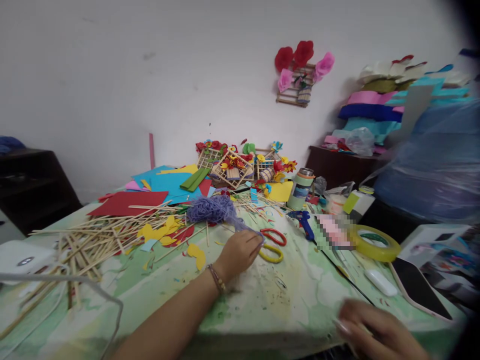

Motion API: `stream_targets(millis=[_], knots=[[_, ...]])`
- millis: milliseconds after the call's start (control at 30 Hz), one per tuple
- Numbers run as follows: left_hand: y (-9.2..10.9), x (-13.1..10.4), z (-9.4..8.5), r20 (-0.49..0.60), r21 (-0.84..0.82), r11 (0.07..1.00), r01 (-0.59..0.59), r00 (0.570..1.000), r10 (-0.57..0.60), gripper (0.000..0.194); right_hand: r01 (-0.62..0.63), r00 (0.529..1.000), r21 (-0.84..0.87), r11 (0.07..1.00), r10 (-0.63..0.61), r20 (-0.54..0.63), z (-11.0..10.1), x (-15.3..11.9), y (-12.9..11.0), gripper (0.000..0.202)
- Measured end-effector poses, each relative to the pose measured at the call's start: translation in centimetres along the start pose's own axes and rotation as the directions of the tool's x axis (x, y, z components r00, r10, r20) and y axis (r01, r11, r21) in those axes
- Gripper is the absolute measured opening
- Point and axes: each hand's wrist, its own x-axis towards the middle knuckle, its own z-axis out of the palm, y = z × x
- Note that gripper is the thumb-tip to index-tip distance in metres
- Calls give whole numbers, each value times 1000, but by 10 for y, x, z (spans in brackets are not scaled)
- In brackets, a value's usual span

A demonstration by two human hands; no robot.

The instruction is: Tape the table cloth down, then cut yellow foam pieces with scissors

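Note:
My left hand reaches over the middle of the table with its fingers closed on loose strands of purple yarn. Those strands run back to a tangled bundle of purple yarn just beyond the hand. Right beside my fingertips lie scissors with one red and one yellow handle loop; their blades are hidden. My right hand is at the lower right, near the table's front edge. It is blurred, with its fingers bent, and I cannot make out whether anything is in it.
Many thin wooden sticks and yellow paper scraps spread across the left. Coloured sheets and flower-trimmed stick frames lie behind. On the right are a blue glue gun with its cord, yellow tape, a phone and a flask.

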Motion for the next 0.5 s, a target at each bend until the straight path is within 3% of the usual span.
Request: stream_targets(millis=[67, 100, 167, 233, 367, 433, 500], knots=[[6, 0, -3, -47, 4, 997, -76, 996, 76, 20, 29, 985, 143, 989, -53, 162, 24, 46, -16, 34], [8, 0, -4, -68, 14, 995, -102, 992, 103, 20, 27, 981, 229, 973, -69, 179, 38, 71, -24, 39], [10, 2, -7, -91, 44, 987, -157, 983, 161, 22, -97, 983, 364, 926, 31, 183, 67, 121, -37, 50], [11, 3, -8, -99, 74, 975, -209, 971, 216, 22, -184, 965, 389, 903, 91, 245, 93, 162, -46, 58], [11, 5, -5, -120, 77, 963, -257, 957, 265, 18, -115, 947, 302, 946, 13, 320, 137, 217, -60, 81], [10, 5, -4, -154, 63, 968, -242, 956, 249, 17, 27, 950, 141, 990, -70, 304, 156, 233, -68, 105], [7, 4, -7, -208, 55, 977, -206, 955, 213, 15, 224, 924, -84, 971, -184, 336, 174, 245, -77, 119]])
